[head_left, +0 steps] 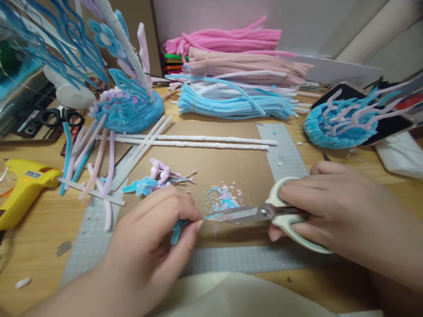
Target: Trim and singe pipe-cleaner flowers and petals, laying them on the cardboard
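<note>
My left hand (161,233) pinches a short piece of blue pipe cleaner (178,230) between thumb and fingertips, its rest partly hidden in the palm. My right hand (325,207) has its fingers through the handles of pale green scissors (264,213). The blades point left and reach the tip of the blue piece at my left fingertips. Just behind the blades, blue and pink fuzz clippings (224,197) lie in a small heap on the brown cardboard (244,171). Small pipe cleaner flowers (145,186), blue and lilac, rest beyond my left hand.
A yellow glue gun (24,187) lies at left, near loose pipe cleaner pieces (107,163). Two white wrapped rods (198,143) cross the cardboard. Behind stand pipe cleaner bundles (231,103) and a blue fuzzy base (132,114); another blue piece (343,121) sits on the right.
</note>
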A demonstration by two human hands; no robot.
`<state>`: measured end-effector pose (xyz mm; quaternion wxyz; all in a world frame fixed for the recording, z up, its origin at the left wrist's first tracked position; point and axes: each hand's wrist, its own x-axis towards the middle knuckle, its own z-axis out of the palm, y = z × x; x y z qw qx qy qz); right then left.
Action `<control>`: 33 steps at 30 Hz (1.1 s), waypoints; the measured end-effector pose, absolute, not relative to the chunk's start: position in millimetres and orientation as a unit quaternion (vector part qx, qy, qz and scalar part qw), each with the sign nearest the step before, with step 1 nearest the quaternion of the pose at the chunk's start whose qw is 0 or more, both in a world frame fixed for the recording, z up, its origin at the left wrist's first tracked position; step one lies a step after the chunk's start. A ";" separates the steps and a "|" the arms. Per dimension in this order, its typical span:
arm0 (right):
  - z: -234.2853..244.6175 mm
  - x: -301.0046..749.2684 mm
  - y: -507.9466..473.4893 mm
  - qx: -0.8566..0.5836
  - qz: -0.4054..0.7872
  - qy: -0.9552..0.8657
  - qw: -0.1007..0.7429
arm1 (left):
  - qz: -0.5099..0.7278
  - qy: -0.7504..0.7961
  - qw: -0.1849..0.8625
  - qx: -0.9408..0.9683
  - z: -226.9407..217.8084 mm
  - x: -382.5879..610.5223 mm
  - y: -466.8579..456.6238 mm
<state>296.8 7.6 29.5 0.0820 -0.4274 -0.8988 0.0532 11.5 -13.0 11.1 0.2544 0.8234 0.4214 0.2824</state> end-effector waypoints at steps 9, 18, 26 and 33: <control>25.2 301.4 4.0 -0.460 0.071 -0.881 0.084 | 0.289 0.443 0.297 0.795 13.5 13.9 -13.1; 17.8 309.2 10.8 -0.509 -0.028 -0.859 0.044 | 0.262 0.448 0.266 0.813 10.9 15.5 -9.3; 21.0 305.3 13.3 -0.517 0.066 -0.853 -0.034 | 0.244 0.481 0.280 0.795 2.7 16.4 -6.9; 22.6 300.2 7.6 -0.503 0.042 -0.863 -0.007 | 0.235 0.433 0.266 0.829 1.7 14.0 -10.9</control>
